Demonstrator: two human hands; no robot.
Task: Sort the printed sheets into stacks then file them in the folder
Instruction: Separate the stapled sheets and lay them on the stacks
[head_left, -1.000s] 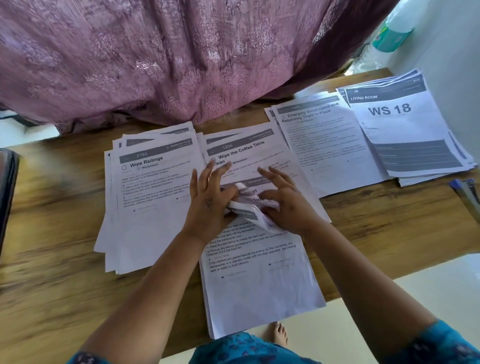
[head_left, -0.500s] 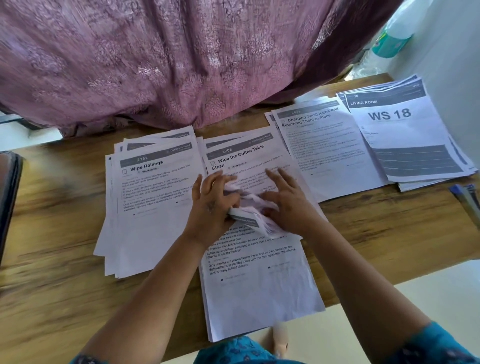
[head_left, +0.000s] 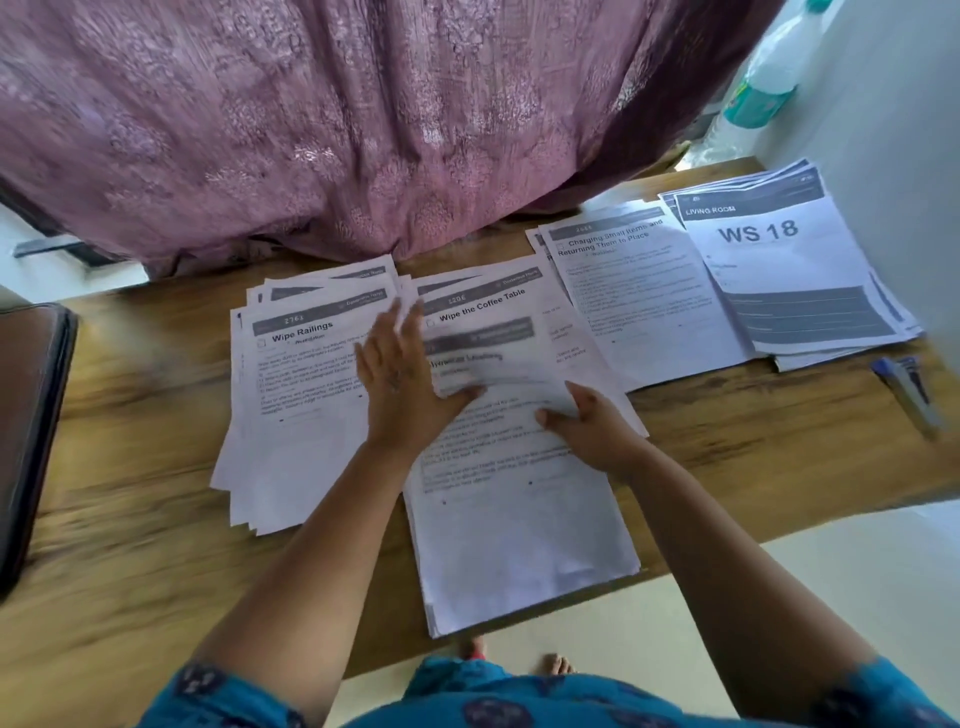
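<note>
Wood table (head_left: 779, 441): crumpled sheet (head_left: 498, 374) now flattened; left hand (head_left: 400, 374) flat, pressing; right hand (head_left: 587, 421) pinches edge. Sorting can resume.

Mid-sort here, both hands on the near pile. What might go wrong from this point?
1. The near pile overhangs the table edge; a push from either hand may tip it off.
2. The right hand pinches a bowed sheet while the left hand lies flat; it may crease further.
3. The Wipe Railings stack is fanned and abuts the Coffee Table stack; sheets may mix.
</note>
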